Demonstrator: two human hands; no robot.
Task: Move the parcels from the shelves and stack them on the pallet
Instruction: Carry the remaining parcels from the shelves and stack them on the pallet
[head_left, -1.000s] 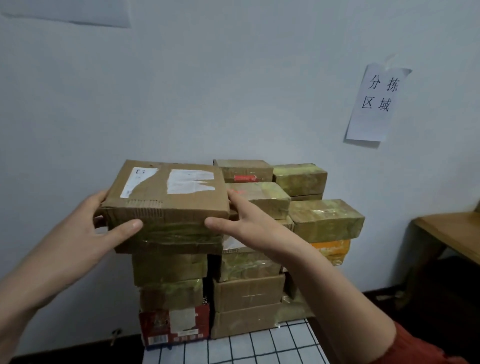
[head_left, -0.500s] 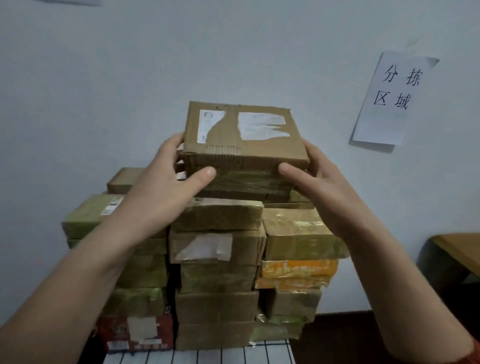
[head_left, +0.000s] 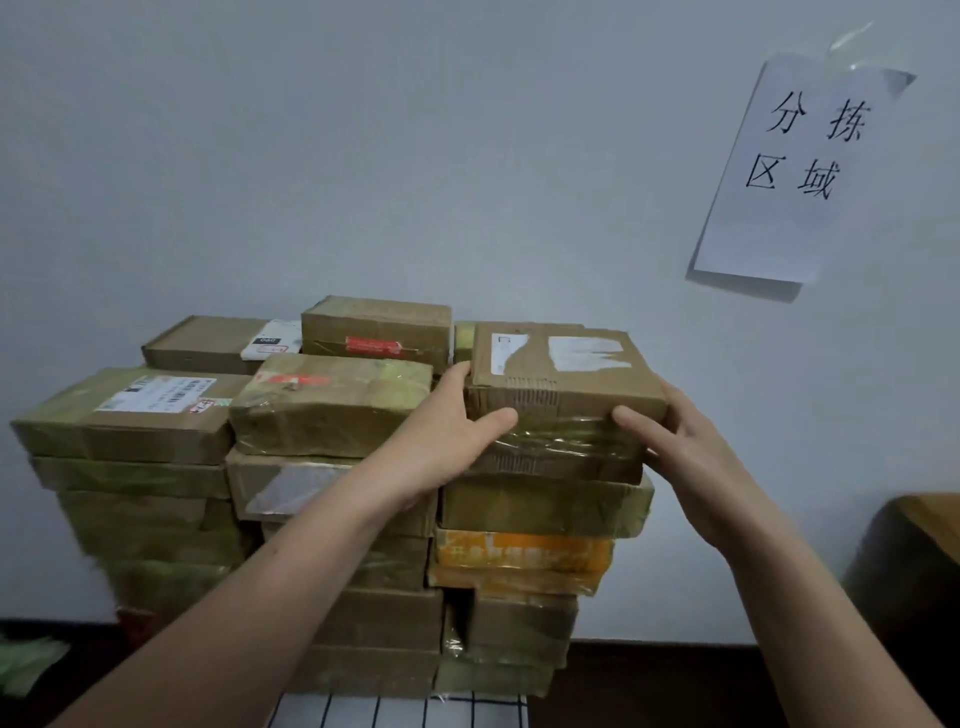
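Observation:
A brown cardboard parcel (head_left: 563, 387) with torn white labels on its lid sits on top of the right-hand column of the parcel stack (head_left: 332, 467). My left hand (head_left: 452, 436) holds its left side, thumb across the taped front face. My right hand (head_left: 680, 447) holds its right front corner, thumb on the front. The parcel rests flat on a tape-wrapped box (head_left: 545, 512), with an orange parcel (head_left: 519, 558) under that. The stack stands against the white wall in three columns. A white grid-patterned surface (head_left: 400, 712) shows at its foot.
A paper sign (head_left: 795, 166) with black characters is taped to the wall at the upper right. A wooden table edge (head_left: 930, 519) juts in at the right. Dark floor lies to the stack's left and right. Something green and blurred (head_left: 26, 660) lies at the lower left.
Both hands carried the labelled parcel from the stack's left to its middle, then lowered it onto the right-hand column. The view shifted left over the stack.

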